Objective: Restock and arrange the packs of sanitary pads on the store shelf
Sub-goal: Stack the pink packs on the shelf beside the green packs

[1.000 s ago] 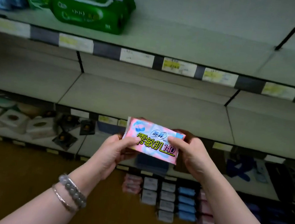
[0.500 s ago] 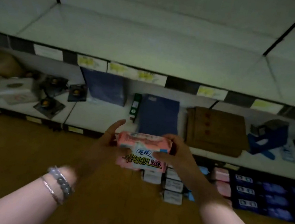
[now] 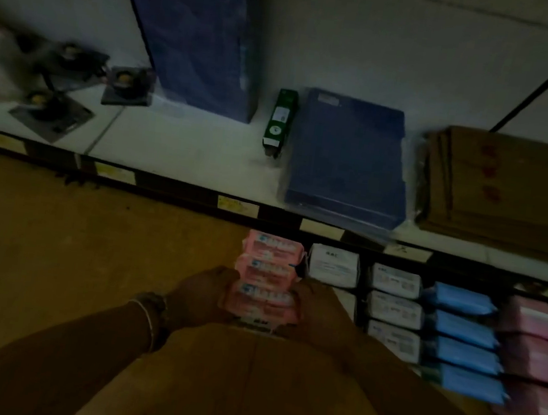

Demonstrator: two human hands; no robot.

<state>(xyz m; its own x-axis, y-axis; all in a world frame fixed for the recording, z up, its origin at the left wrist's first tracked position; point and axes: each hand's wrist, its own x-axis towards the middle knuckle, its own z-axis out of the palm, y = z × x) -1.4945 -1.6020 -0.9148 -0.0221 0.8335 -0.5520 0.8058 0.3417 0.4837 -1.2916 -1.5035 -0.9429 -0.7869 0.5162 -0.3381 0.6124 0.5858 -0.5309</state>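
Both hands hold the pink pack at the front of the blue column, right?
No. The head view shows the left hand and right hand holding the pink pack at the front of the pink column, left of the white packs.

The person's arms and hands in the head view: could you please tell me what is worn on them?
Both forearms are bare, with no sleeves or gloves in view. Just behind the left hand, the wrist carries a beaded bracelet and, beside it, a thin bangle of pale metal. Nothing shows on the right hand or its wrist.
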